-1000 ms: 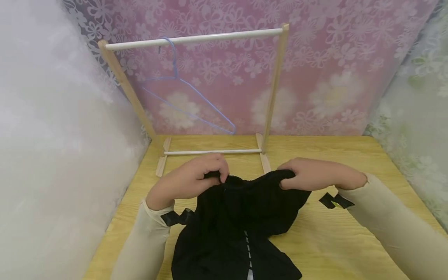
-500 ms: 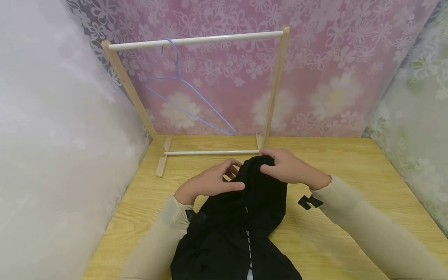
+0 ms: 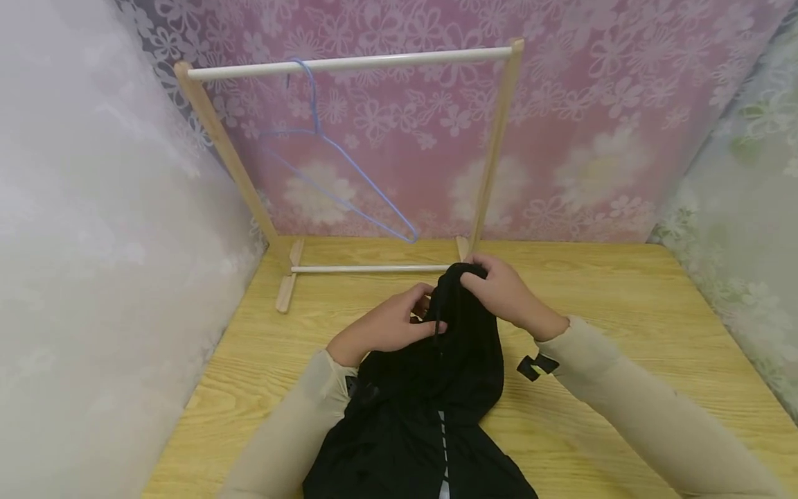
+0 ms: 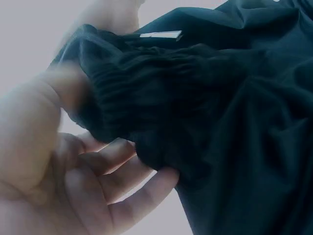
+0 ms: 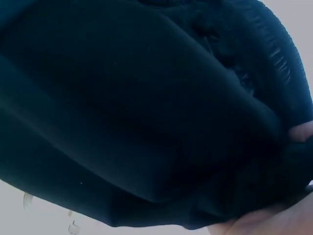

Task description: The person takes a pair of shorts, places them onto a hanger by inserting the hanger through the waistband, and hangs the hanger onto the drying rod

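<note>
Black pants (image 3: 399, 430) with a white dashed stripe lie toward me, their lower part cut off by the frame. My right hand (image 3: 508, 294) grips the raised far end of the waistband, thumb on the near side. Lower and to the left, my left hand (image 3: 399, 322) holds the waistband's other side, thumb in front and fingers partly hidden behind. Gathered elastic (image 4: 146, 88) and a small white tag (image 4: 161, 35) show in the left wrist view. Dark cloth (image 5: 122, 112) fills most of the right wrist view, my right fingers at its edge.
A rack with a white top bar (image 3: 374, 62) and wooden posts stands at the back of the wooden table (image 3: 598, 298). From its bar hangs a blue wire hanger (image 3: 316, 121). Walls border the table left, right and behind.
My hands have come closer together, so the widely stretched waistband is now folded narrower. The right hand has moved left and away from me; the left hand has shifted right.
</note>
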A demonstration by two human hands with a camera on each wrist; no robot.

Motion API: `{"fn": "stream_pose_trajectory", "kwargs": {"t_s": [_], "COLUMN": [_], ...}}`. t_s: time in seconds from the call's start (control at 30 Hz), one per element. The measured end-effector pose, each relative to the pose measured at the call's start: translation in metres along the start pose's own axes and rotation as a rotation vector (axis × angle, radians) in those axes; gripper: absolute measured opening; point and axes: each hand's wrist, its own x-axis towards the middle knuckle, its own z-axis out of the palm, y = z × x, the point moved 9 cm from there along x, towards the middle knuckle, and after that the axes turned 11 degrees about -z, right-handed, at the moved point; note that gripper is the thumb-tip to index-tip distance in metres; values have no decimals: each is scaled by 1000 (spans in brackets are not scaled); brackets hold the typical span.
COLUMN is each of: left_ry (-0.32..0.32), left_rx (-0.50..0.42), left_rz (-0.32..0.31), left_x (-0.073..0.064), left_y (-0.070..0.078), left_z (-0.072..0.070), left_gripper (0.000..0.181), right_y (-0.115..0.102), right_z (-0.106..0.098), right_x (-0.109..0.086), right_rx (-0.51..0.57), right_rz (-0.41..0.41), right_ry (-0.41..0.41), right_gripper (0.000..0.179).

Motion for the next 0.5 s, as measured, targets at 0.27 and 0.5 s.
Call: {"fn": "stream_pose_trajectory", "kwargs": {"t_s": [0.27, 0.5], "left_ry": [236, 296], "left_rx": [163, 167], "left_rz": [-78, -202], "left_x": [-6, -12], "left_y": [-5, -14], "left_z": [-46, -66], "left_gripper": [36, 34], "right_y": [3, 13], "right_z": [5, 9], "right_x": [3, 4], "right_rx": [36, -254], "right_rz": [-85, -48], "right_ry": [-200, -201], "right_gripper": [24, 41]}}
